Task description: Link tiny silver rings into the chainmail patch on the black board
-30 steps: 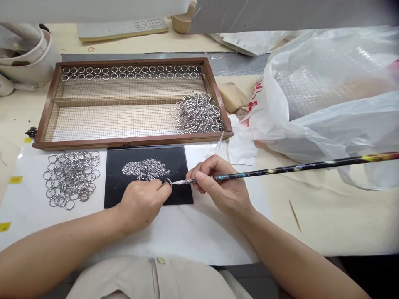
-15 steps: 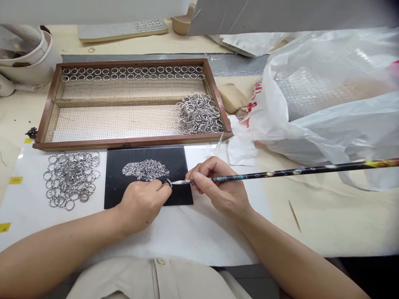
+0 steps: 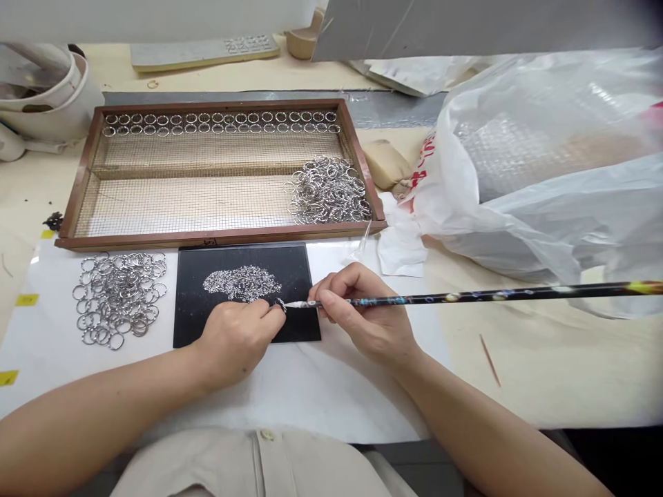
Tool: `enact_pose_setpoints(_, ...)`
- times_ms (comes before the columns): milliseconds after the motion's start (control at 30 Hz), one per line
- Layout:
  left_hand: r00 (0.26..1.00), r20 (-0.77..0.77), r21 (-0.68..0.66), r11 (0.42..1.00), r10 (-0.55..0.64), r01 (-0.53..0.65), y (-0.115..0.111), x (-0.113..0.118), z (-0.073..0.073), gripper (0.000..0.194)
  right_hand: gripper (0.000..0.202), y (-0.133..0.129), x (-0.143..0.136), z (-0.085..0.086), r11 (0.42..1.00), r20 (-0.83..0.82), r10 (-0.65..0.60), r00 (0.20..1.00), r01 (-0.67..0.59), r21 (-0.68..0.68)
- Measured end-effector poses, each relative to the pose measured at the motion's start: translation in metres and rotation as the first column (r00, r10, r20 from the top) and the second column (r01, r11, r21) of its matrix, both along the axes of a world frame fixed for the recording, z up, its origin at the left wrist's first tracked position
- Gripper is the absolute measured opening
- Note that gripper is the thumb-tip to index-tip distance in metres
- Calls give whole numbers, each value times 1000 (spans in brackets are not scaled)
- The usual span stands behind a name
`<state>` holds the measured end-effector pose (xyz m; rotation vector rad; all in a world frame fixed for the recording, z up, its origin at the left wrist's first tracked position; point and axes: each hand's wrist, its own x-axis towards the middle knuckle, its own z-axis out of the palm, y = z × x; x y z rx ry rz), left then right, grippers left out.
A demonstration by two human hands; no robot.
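Note:
My left hand [image 3: 241,338] is closed, its fingertips pinching a small silver ring [image 3: 280,304] over the black pad [image 3: 295,266]. A heap of tiny shiny rhinestones [image 3: 241,281] lies on that pad, just beyond my knuckles. My right hand [image 3: 365,310] grips a long, dark patterned picking pen [image 3: 440,298] near its pale end. The white tip meets the ring or stops right beside it; I cannot tell which. To the left of the pad lies a pile of silver rings [image 3: 121,297] on white paper.
Behind the pad stands a brown wooden mesh tray [image 3: 217,241], with rows of rings along its back and a ring heap [image 3: 331,190] at front right. A white plastic bag [image 3: 518,186] bulges at right. A toothpick [image 3: 489,359] lies at right; white tubs [image 3: 56,103] stand far left.
The far end of the picking pen has dropped lower, so the pen lies nearer level. Both hands stay in almost the same place, and the ring is still pinched.

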<state>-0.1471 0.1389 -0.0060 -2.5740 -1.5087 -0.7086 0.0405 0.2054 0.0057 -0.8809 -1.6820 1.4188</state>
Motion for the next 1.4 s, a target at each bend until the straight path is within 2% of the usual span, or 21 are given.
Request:
enact_pose_setpoints(300, 1000, -2, -2, 1000, -6, 6, -1, 0, -2, 25, 17, 0, 2, 0, 1000, -22, 17, 1000, -17, 16)
enact_pose_setpoints(433, 1000, -4, 7, 1000, 4, -4, -1, 0, -1, 26, 18, 2, 2, 0, 999, -30, -38, 999, 38, 5)
enact_pose_setpoints(600, 999, -30, 3, 1000, -13, 14, -1, 0, 0, 24, 18, 7, -3, -2, 992, 113, -125, 986, 122, 31)
enact_pose_setpoints(767, 999, -38, -2, 1000, -8, 8, -1, 0, -2, 25, 17, 8, -8, -4, 989, 224, -145, 964, 132, 71)
enact_pose_setpoints(1133, 999, -33, -6, 1000, -11, 11, -2, 1, 0, 24, 17, 8, -10, -4, 984, 249, -162, 955, 138, 112)
enact_pose_setpoints(1233, 999, -45, 2, 1000, -17, 17, -2, 0, 0, 23, 18, 8, -8, -4, 987, 174, -159, 972, 154, 40)
enact_pose_setpoints(1400, 997, -67, -4, 1000, -32, 31, -2, -1, 1, 20, 23, 8, -2, -5, 970, -17, -121, 993, 114, -214)
